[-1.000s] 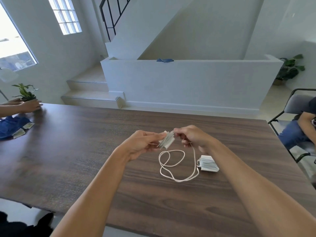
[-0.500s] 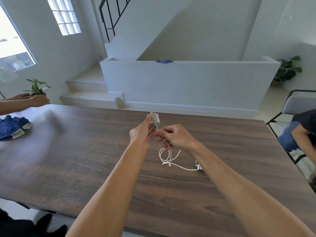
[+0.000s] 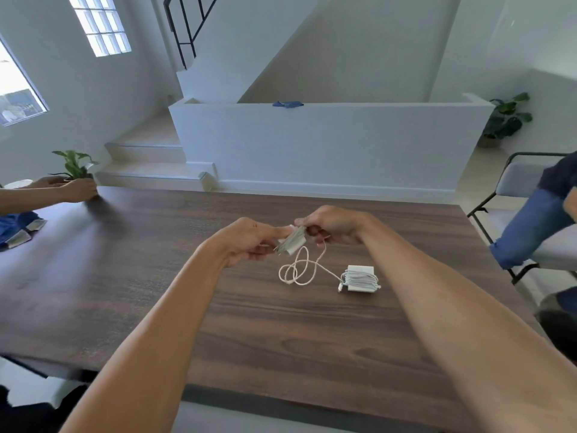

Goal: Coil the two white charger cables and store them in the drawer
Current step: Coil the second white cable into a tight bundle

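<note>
Both hands meet above the table, gripping one white charger between them. The left hand holds its near end with curled fingers; the right hand pinches its far end and the cable leaving it. That cable hangs down to the table and lies in loose loops just below the charger. Right of the loops, touching the cable's end, rests the second charger, its cable already wound round it.
</note>
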